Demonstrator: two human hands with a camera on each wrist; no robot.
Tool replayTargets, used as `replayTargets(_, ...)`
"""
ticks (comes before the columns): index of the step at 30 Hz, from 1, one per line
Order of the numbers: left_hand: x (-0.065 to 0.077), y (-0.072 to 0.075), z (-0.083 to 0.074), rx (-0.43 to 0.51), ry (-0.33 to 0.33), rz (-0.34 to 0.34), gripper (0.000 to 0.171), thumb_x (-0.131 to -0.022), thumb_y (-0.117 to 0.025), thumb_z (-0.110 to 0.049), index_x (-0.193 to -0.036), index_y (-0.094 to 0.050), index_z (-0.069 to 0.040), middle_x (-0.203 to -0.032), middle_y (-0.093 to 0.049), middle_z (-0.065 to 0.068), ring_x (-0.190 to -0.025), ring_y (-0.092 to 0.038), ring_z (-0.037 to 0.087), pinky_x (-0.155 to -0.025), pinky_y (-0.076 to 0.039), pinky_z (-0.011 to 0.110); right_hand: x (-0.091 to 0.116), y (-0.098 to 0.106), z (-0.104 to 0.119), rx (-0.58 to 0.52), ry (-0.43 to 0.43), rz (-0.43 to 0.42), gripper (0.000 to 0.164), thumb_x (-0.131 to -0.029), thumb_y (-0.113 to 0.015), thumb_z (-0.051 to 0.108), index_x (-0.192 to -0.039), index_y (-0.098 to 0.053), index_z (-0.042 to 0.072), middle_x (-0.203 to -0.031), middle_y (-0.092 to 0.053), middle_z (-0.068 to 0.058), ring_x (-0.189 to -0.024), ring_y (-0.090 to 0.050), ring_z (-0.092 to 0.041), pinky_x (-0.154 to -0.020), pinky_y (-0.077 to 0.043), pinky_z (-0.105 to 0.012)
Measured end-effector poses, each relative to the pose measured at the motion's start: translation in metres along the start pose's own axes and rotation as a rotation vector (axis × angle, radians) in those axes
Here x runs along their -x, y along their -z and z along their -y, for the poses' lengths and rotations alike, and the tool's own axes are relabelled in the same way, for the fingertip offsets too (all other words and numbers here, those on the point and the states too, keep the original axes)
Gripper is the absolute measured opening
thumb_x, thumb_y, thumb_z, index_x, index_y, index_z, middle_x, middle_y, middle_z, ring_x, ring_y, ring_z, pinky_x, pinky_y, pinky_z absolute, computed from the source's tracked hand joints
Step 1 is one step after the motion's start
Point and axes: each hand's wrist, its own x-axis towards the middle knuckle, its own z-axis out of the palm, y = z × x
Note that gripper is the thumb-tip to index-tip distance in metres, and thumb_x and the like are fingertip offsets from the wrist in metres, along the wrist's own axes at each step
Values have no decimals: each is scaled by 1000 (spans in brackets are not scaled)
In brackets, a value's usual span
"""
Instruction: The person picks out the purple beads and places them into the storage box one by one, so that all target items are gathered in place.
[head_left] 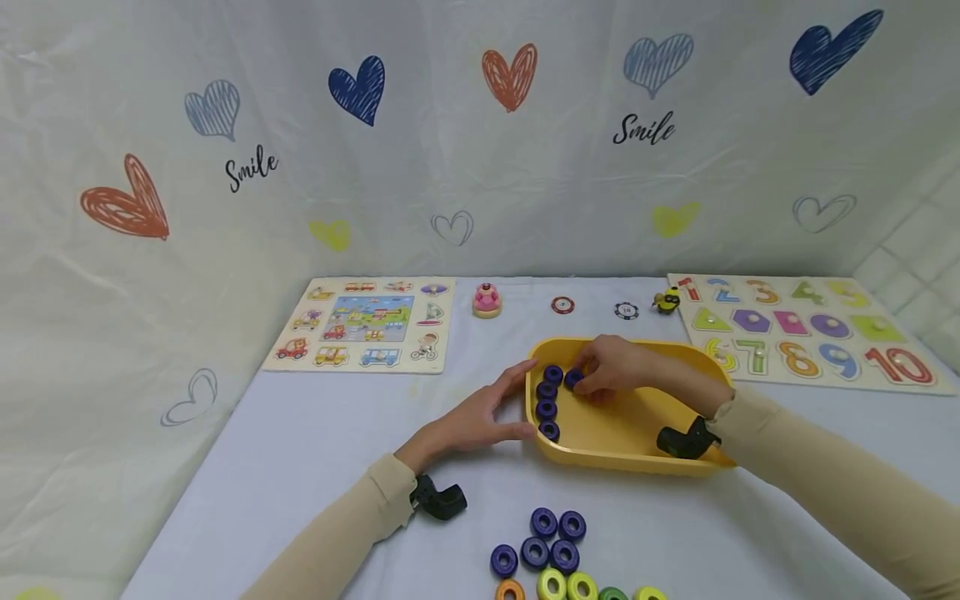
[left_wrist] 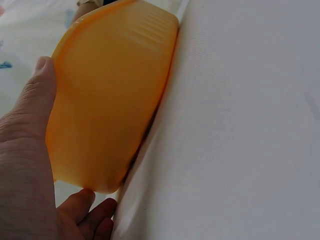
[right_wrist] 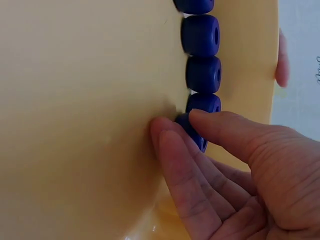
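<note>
In the head view my left hand (head_left: 480, 417) holds the left end of a yellow plastic tray (head_left: 622, 463), its thumb and fingers spread apart against the outer wall. In the left wrist view the thumb (left_wrist: 35, 100) lies along the tray's side (left_wrist: 105, 100), with curled fingers at the lower edge. My right hand (head_left: 613, 367) is inside the tray and pinches a dark blue ring bead (head_left: 573, 379) between thumb and fingers. Several like beads (head_left: 547, 409) stand in a row along the left wall. In the right wrist view the pinched bead (right_wrist: 204, 145) is partly hidden by the fingers.
In front of the tray lie several loose blue beads (head_left: 536, 552), yellow beads (head_left: 552, 584) and an orange bead (head_left: 510, 591). A picture puzzle board (head_left: 352, 358), a pink cake toy (head_left: 487, 300), two chips (head_left: 563, 305), a bee toy (head_left: 666, 301) and a number board (head_left: 810, 333) lie behind.
</note>
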Motion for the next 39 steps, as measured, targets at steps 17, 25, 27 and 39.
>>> replayTargets(17, 1, 1, -4, 10, 4, -3, 88, -75, -52, -67, -144, -7, -37, -146, -22, -9, -132, -21, 7, -108, -18, 39, 1, 1, 6, -75, -93, -81, 35, -78, -70, 11, -105, -61, -9, -81, -67, -8, -67, -65, -16, -63, -53, -25)
replayTargets(25, 1, 0, -4, -3, 11, -5, 87, -75, -53, -67, -143, -6, -40, -146, -20, -11, -132, -20, 8, -108, -18, 40, 2, 2, 8, -137, -116, -75, 32, -79, -68, 7, -106, -61, -10, -87, -67, -11, -72, -66, -19, -65, -54, -27)
replayTargets(27, 0, 0, -4, -2, 9, -5, 87, -75, -53, -67, -143, -6, -39, -146, -21, -10, -132, -20, 8, -108, -17, 40, 4, 4, 8, -135, -115, -70, 33, -80, -67, 8, -107, -61, -10, -89, -66, -11, -73, -66, -18, -66, -53, -27)
replayTargets(39, 0, 0, -2, -9, -4, -7, 87, -75, -52, -68, -143, -6, -39, -147, -19, -9, -133, -19, 9, -108, -17, 41, 22, 11, 12, -59, 1, 3, 30, -85, -60, 10, -108, -57, -10, -88, -66, -11, -73, -65, -19, -67, -54, -29)
